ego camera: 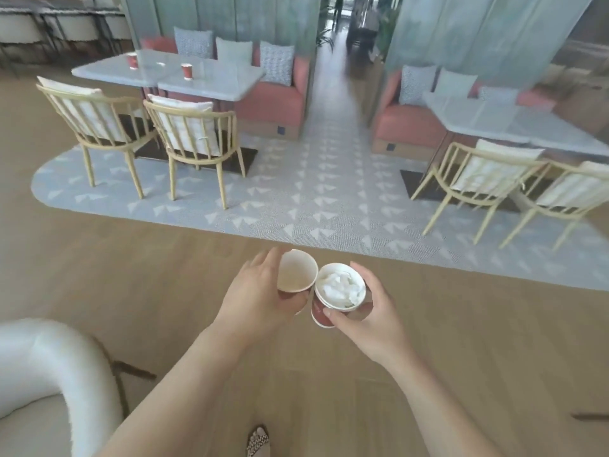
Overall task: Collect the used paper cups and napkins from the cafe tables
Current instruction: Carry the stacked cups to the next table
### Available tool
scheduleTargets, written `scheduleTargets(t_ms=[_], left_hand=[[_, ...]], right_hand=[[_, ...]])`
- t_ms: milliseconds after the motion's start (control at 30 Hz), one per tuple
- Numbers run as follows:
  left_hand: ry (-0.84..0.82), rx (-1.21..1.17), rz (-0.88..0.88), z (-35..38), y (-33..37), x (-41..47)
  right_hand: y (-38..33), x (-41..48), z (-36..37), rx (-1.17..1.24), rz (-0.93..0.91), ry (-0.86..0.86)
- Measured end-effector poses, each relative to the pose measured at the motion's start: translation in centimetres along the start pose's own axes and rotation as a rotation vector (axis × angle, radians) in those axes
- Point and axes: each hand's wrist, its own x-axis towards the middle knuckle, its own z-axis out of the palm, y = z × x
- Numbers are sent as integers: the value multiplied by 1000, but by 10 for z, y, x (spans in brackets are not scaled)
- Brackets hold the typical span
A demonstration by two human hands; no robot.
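Note:
My left hand (pixel 253 298) grips an empty red paper cup (pixel 296 270), tilted so its pale inside shows. Beside it, my right hand (pixel 369 311) holds a red cup stack (pixel 333 298) stuffed with crumpled white napkins (pixel 339 286). The two cups touch rim to rim over the wooden floor. On the far left marble table (pixel 230 80) stand two more red paper cups (pixel 132 60) (pixel 187 71), with a small white scrap (pixel 160 64) between them.
Two wooden chairs (pixel 194 140) stand at the near side of the left table, pink benches with cushions behind it. A second table (pixel 514 123) with chairs is at right. An aisle (pixel 333 133) runs between. A white armchair (pixel 49 374) is at my lower left.

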Motion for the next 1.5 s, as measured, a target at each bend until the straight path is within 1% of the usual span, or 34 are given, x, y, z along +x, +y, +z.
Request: scheduleTargets(t_ms=[167, 300, 400, 533, 667, 800, 967, 1067, 1233, 1400, 1500], left_hand=[[-108, -76, 110, 25, 13, 97], [-161, -77, 208, 40, 10, 162], [-182, -82, 205, 47, -2, 199], [-216, -88, 172, 51, -28, 246], [-216, -53, 111, 55, -60, 299], [-170, -3, 40, 60, -98, 373], [-92, 37, -104, 42, -142, 473], [-6, 82, -192, 22, -164, 524], [151, 122, -317, -2, -205, 571], [222, 161, -432, -23, -258, 608], [263, 175, -478, -36, -298, 640]], right_hand=[[3, 69, -34, -37, 71, 151], [7, 121, -37, -10, 86, 229], [12, 155, -29, -6, 112, 254], [20, 207, -15, -17, 138, 224], [27, 274, 7, 2, 128, 171], [33, 372, 34, 34, 74, 106], [25, 509, 68, 34, -12, -65], [6, 584, 90, 28, -98, -154], [-21, 675, 138, 23, -236, -307], [-40, 750, 197, 4, -357, -462], [-49, 798, 239, 5, -403, -509]])
